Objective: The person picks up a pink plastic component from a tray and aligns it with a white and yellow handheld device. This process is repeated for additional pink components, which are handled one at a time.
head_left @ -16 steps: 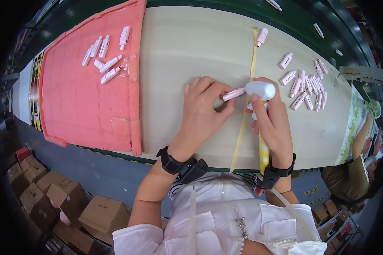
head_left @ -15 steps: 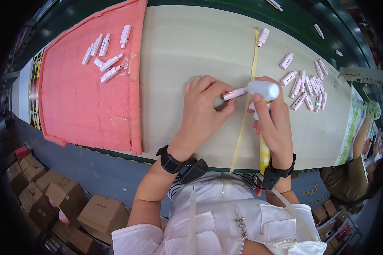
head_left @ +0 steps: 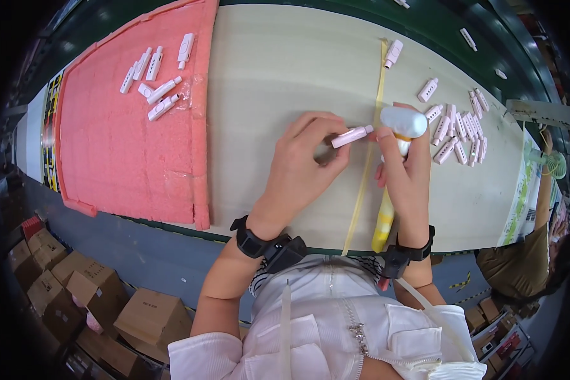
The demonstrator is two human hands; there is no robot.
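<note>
My left hand [head_left: 307, 155] pinches a small pale pink stick-shaped device [head_left: 350, 137] between thumb and fingers. Its narrow metallic-looking tip points right, toward my other hand. Wrapped round a mallet-like tool is my right hand [head_left: 406, 171]. The mallet [head_left: 404, 121] has a rounded white head, and its yellow handle reaches down toward the table's front edge. A small gap separates the mallet's head from the device's tip, though my right fingertips are close to that tip. Part of the grip on the handle is hidden behind my fingers.
A pink foam mat [head_left: 133, 145] bears several similar devices at left. More devices [head_left: 462, 126] lie grouped at right, one beside the yellow tape line [head_left: 364, 177]. A green conveyor [head_left: 437, 19] runs behind. Cardboard boxes [head_left: 149, 320] stand lower left; another person [head_left: 519, 266] is at far right.
The mallet's head has moved up and right, away from the device's tip, and its handle end has swung left. My left hand keeps its hold. Pieces on the conveyor have shifted left.
</note>
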